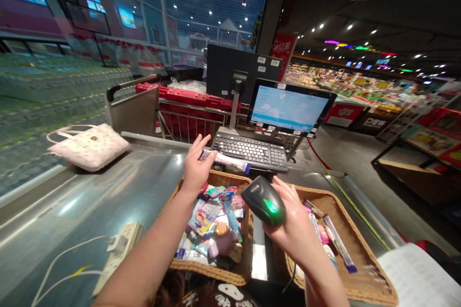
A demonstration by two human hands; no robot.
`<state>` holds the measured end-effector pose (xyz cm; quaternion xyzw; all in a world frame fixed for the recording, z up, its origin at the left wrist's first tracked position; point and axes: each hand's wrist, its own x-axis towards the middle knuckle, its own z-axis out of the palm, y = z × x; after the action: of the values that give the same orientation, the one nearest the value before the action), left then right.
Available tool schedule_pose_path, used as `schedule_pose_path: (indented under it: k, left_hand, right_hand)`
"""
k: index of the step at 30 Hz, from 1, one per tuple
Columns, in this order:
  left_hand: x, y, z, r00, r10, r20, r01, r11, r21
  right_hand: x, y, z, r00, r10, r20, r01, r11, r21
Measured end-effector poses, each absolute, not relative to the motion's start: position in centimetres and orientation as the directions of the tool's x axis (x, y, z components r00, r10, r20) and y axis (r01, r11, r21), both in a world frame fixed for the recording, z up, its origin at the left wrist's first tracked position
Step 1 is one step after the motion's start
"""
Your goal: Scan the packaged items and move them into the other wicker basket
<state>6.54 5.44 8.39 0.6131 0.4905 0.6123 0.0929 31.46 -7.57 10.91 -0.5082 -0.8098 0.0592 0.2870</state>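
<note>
So here we've got our left hand [194, 168] up over the far rim of the left wicker basket [216, 273], fingers closed round 1 end of a long thin white packet [230, 161] with a purple-blue tip. The packet sticks out to the right, level-ish, just in front of the keyboard [252, 149]. Our right hand [293, 228] is wrapped tight round a black handheld scanner [264, 200], green light glowing on its back, nose pointing up toward the packet, with a gap between the 2. The scanner hangs above the strip between the 2 baskets. Left basket is heaped with small colourful packets [212, 230]; the right wicker basket [374, 278] has only a few, lying along its floor. Behind the keyboard there's a lit touchscreen [290, 108]. Off to the left on the steel counter [72, 211] sits a pale handbag [88, 146], and nearer us a power strip [120, 249] with a white cable [68, 254]
</note>
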Motion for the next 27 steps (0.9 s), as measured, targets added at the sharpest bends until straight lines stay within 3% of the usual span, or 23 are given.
schedule_pose_path:
  k: [15, 27]
  left_hand:
    - [6.6, 5.8, 5.4, -0.199, 0.792, 0.578, 0.563, -0.390, 0.728]
    - [5.6, 5.9, 0.6, -0.199, 0.894, 0.401, 0.708, -0.152, 0.690]
  right_hand:
    - [32.8, -8.3, 10.4, -0.287, 0.879, 0.380, 0.776, 0.446, -0.447]
    - [33.3, -7.8, 10.0, -0.293, 0.898, 0.327, 0.764, 0.426, -0.485]
